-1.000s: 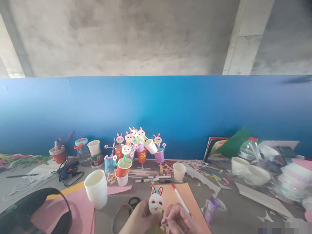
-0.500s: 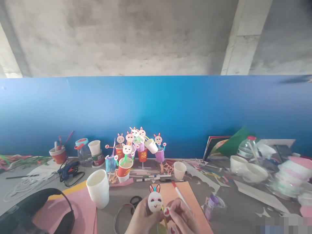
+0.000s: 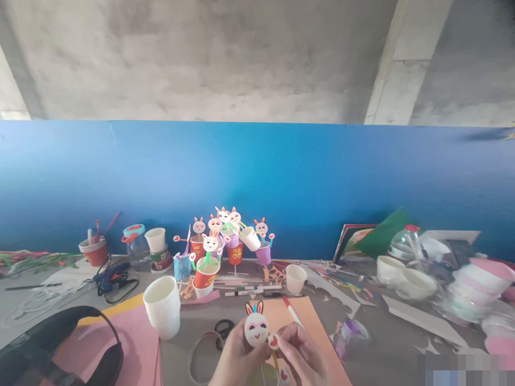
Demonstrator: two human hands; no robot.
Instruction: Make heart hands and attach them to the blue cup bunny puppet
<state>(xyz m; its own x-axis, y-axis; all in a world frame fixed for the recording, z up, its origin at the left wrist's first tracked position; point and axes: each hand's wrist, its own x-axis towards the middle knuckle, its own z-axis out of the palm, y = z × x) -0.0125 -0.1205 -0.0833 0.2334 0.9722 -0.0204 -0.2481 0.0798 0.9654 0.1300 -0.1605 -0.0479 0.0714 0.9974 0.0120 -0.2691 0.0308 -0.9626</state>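
Observation:
My left hand (image 3: 237,354) is closed around a rabbit puppet (image 3: 256,329), a round white paper face with pointed ears and drawn eyes, nose and mouth. Between the thumb and fingers of my right hand (image 3: 300,351) is a small white paper paw (image 3: 274,341) with a red heart shape, beside the rabbit's cheek. A yellow strip runs down below this paw. Lower down, a second similar paw (image 3: 284,376) shows near the frame's bottom edge. An orange paper sheet (image 3: 317,321) lies beneath my hands, with a red-capped white marker (image 3: 293,311) on it.
Several finished rabbit puppets in cups (image 3: 207,271) stand at the back. A stack of white paper cups (image 3: 162,306) is at left, behind headphones (image 3: 107,348) on pink paper (image 3: 139,343). Scissors (image 3: 223,328) lie by my left hand; a purple glitter tube (image 3: 345,338) and paper scraps lie at right.
The heart paw has tilted slightly and risen a little at my right fingertips. The lower paw has also shifted up slightly. Both hands keep their hold.

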